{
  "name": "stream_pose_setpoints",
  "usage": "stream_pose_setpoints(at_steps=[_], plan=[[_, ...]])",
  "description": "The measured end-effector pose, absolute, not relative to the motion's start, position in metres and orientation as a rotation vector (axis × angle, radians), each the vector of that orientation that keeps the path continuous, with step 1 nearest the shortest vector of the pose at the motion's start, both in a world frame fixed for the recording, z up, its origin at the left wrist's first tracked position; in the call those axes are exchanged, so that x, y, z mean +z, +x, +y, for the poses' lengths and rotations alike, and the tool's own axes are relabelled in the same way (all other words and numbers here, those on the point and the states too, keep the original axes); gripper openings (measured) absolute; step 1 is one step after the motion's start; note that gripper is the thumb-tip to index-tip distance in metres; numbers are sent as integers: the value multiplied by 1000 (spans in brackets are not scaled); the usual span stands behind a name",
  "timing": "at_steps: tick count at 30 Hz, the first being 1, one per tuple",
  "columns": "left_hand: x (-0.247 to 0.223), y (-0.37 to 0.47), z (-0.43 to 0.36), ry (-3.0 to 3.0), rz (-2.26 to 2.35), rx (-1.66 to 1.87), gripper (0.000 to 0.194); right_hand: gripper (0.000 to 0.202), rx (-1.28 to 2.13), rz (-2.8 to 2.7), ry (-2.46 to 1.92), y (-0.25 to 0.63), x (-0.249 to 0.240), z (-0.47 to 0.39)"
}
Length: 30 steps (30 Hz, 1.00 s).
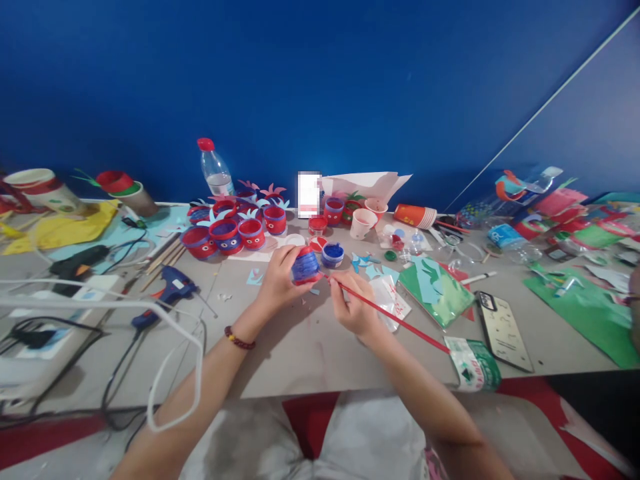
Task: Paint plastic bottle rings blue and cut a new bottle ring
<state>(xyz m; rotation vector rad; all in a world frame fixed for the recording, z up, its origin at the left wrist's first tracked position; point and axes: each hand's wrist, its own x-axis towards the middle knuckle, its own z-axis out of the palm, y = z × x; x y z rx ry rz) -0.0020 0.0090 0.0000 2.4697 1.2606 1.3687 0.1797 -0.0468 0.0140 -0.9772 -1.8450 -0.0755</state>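
Observation:
My left hand (281, 275) is wrapped round a small paper cup (305, 265), tilted on its side, with blue paint across its middle and red at its edges. Between the fingers of my right hand (353, 303) is a long red-handled paintbrush (395, 319), its tip close to the cup's lower edge; I cannot tell whether it touches. Just behind the cup stands an open pot of blue paint (333, 253). Beside that pot lies a round red-and-white lid (317, 245), and a pot of red paint (317, 225) is farther back.
Several painted cups with paper leaves (225, 235) stand at the back left, near a plastic bottle (216, 170). A blue glue gun (173, 288) and cables lie to the left. On the right are a green paper pack (434, 291), a phone (504, 331) and green paper (583, 313).

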Motion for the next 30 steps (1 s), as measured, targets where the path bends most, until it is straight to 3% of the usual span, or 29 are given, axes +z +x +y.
stream_pose_setpoints(at_steps=[9, 19, 25, 30], plan=[[-9, -3, 12, 2509, 1257, 1306, 72, 15, 47, -1934, -913, 172, 14, -52], [-5, -4, 12, 2514, 1259, 1294, 65, 14, -88, -1842, -976, 180, 18, -44], [-2, -6, 10, 2480, 1257, 1280, 70, 14, -84, -1804, -1136, 191, 7, -38], [-3, -3, 10, 2498, 1263, 1317, 62, 13, -50, -1864, -1050, 183, 6, -42]])
